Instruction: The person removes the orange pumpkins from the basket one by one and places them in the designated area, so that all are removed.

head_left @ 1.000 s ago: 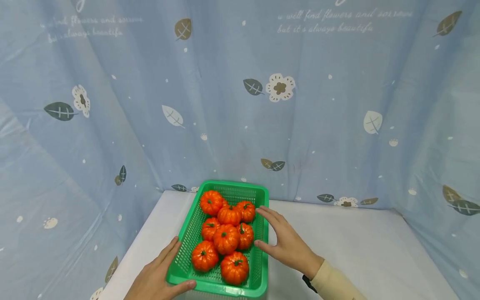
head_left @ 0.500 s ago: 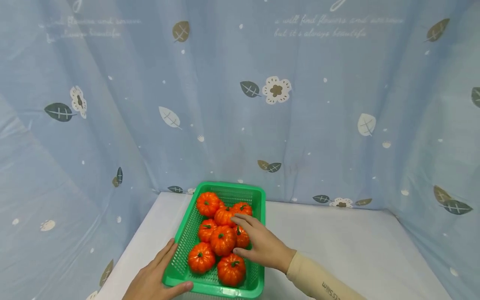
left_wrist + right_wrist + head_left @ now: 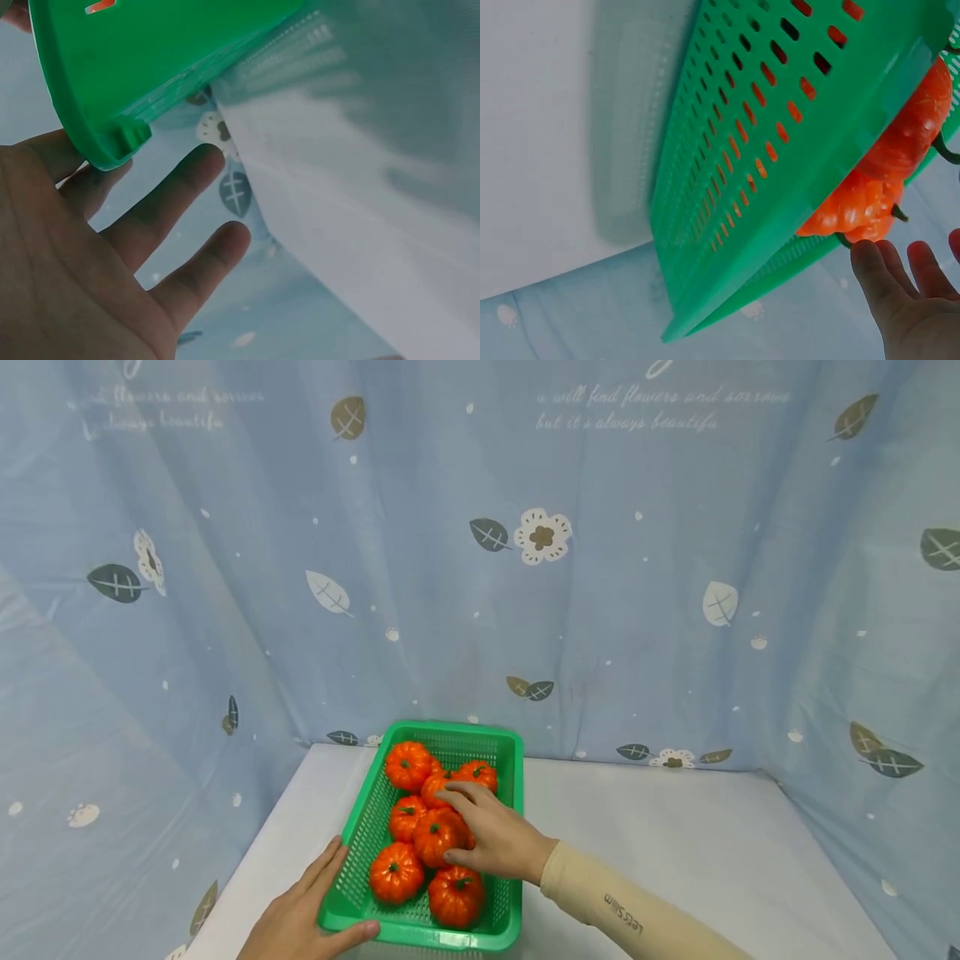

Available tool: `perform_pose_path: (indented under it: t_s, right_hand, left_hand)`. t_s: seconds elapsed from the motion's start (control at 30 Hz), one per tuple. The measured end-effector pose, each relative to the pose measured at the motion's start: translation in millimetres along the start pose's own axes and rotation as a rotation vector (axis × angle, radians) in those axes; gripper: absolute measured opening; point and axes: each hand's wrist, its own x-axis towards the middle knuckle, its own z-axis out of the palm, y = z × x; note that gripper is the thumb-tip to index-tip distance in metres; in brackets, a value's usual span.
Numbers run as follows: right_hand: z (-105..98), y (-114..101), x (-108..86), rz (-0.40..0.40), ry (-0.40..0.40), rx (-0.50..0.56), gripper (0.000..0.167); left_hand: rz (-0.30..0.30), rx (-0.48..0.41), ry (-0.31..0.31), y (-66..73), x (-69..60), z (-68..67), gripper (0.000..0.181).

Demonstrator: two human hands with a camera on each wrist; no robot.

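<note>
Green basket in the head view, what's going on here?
A person's left hand steadies, it seems, the near-left corner of a green perforated plastic basket on a white surface. Their right hand hangs over the shiny round orange pumpkins with green stems inside, fingers spread and slightly bent. It looks set to pick one; I can't tell if it touches any. All visible pumpkins are in the basket.

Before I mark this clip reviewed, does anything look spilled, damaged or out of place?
Nothing stands out: the visible pumpkins all lie inside the upright green basket, none shows on the white table, and I see no damage.
</note>
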Motion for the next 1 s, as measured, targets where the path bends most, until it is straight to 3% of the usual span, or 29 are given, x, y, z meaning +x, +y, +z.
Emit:
perform_pose_path:
  t_s: [0.47, 1.0]
  right_hand:
    - [6, -3, 13.0, 0.037, -0.04, 0.002, 0.078]
    - [18, 0, 17.8, 0.025, -0.102, -0.088, 0.068]
  left_hand:
    - [-0.002, 0.0, 0.007, -0.1, -1.1, -0.4, 0.11]
    - [-0.01, -0.005, -0.004, 1.9, -0.9, -2.7, 0.11]
